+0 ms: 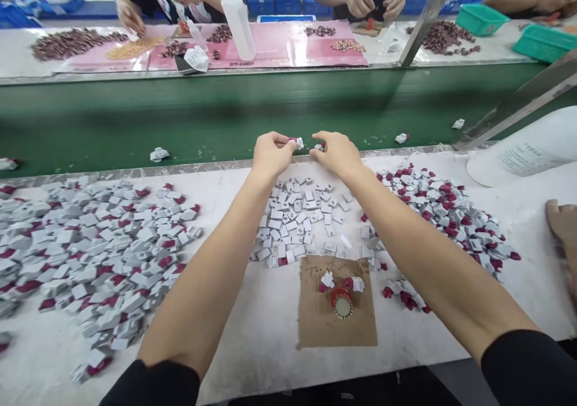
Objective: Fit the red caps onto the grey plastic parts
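Note:
My left hand (271, 155) reaches to the near edge of the green belt, its thumb and fingers pinching a small white-and-maroon plastic piece (297, 143). Opposite it, my right hand (337, 153) has thumb and forefinger apart. Another small white-and-maroon piece (320, 147) shows between those fingers; whether they touch it is unclear. Below both hands lies a spread of small white-grey blocks (293, 213). On a brown cardboard square (338, 331) sits a red round part with a beaded rim (341, 305), beside two white-and-maroon pieces (327, 280).
Heaps of white-and-maroon pieces lie left (112, 255) and right (446, 207). The green belt (225, 117) carries a few scattered pieces. A white bottle (527, 147) leans at right near another person's hand (563, 222). Co-workers sit across, behind a metal post (424, 24).

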Demonstrator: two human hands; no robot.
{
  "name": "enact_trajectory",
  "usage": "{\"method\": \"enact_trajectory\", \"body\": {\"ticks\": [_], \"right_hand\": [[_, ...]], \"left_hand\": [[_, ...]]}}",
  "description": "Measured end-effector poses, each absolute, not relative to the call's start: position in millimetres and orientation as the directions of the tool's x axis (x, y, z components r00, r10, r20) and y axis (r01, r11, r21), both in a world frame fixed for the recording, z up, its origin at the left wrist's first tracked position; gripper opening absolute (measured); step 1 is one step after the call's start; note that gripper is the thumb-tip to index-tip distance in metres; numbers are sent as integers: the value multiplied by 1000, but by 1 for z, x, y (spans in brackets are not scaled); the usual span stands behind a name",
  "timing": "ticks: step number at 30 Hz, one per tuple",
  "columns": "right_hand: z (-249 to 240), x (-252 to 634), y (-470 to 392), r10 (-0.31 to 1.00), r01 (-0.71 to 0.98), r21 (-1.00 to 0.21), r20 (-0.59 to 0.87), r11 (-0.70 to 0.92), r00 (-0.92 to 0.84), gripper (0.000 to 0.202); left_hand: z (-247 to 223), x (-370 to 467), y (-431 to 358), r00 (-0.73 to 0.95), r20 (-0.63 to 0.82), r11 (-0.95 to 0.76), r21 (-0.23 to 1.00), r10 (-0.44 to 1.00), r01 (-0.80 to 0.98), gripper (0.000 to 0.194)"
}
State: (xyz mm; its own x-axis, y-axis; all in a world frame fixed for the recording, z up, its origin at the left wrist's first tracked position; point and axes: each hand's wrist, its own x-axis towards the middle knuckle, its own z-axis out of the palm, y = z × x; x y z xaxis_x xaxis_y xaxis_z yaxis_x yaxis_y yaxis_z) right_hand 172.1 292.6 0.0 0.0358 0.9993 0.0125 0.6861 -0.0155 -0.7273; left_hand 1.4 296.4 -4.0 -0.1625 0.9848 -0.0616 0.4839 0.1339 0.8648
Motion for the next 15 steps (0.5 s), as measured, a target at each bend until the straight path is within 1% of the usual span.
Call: {"method": "enact_trajectory", "body": {"ticks": [3,7,10,12,15], "right_hand": [[-8,165,311,999,646,-763,-6,-33,44,17],[-5,180,290,998,482,-875,-18,-47,66,10],[1,200,249,994,313,-945,-74,-96,83,22],[6,212,217,990,228,-965,-110,-128,90,28],[14,227,171,982,78,-985,-146,-156,117,43]], "left_hand": [[-17,4,321,-180,-96,176,843,979,509,6],[-25,11,328,-140,-119,176,821,983,544,11],[-25,14,327,-121,-108,159,794,987,587,13],[-22,14,326,-117,-93,146,771,989,620,12],[-17,9,323,-115,-78,135,737,990,662,9]]}}
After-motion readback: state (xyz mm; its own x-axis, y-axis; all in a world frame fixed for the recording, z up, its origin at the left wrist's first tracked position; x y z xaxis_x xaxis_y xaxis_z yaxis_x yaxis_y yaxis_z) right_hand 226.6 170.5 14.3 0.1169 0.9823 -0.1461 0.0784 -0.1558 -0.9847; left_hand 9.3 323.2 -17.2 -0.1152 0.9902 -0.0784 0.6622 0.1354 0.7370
